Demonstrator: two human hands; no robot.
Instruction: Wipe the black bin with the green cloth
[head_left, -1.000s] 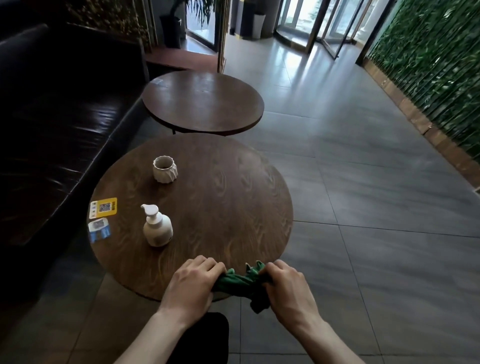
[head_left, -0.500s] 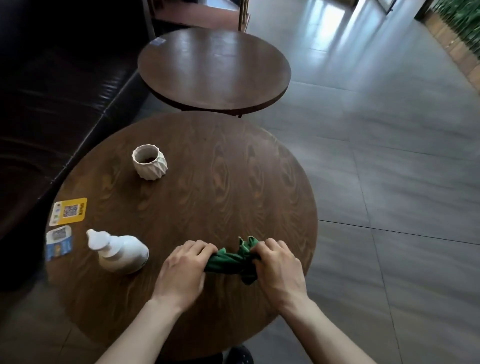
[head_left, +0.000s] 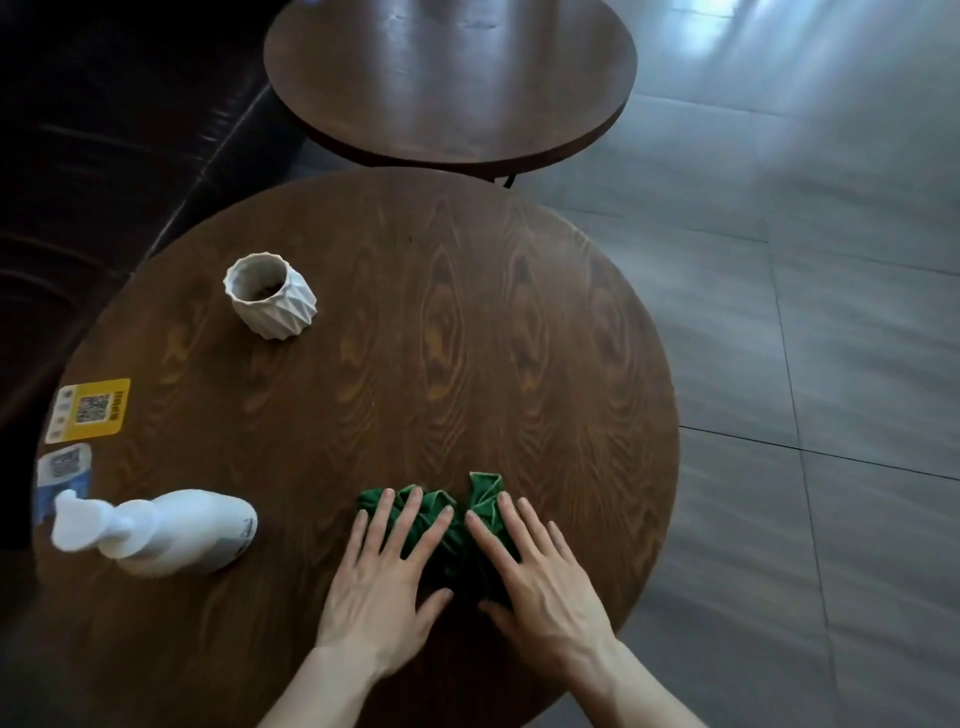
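Two hands lie flat on the green cloth (head_left: 441, 525), and that is about all the progress I can vouch for from where I stand. The left hand (head_left: 382, 587) presses down on the left part of the bunched fabric, its fingers (head_left: 410, 514) spread wide and straight, gripping nothing. The right hand (head_left: 540, 582) does the same on the right part, palm down, its fingers (head_left: 506, 519) extended and fanned out across the folds. Neither hand is closed on the cloth; both simply rest on top of it.

The cloth sits crumpled on the near side of the round wooden table (head_left: 467, 322), with a tuft of it poking up just beyond the right fingertips. As for the black bin, I cannot see it anywhere in this view, so no wiping of it has begun as far as I can judge.

The rest of the table holds a white ridged cup (head_left: 270, 296) toward the far left, a white pump bottle (head_left: 156, 530) near the left edge, and two code stickers, a yellow one (head_left: 91, 410) and a blue one (head_left: 62, 467), beside it. A second round table (head_left: 452, 78) stands beyond, and a dark sofa (head_left: 104, 156) runs along the left.

By my reckoning the job is at its very start: the cloth wants gathering up, the bin finding, then the wiping itself.
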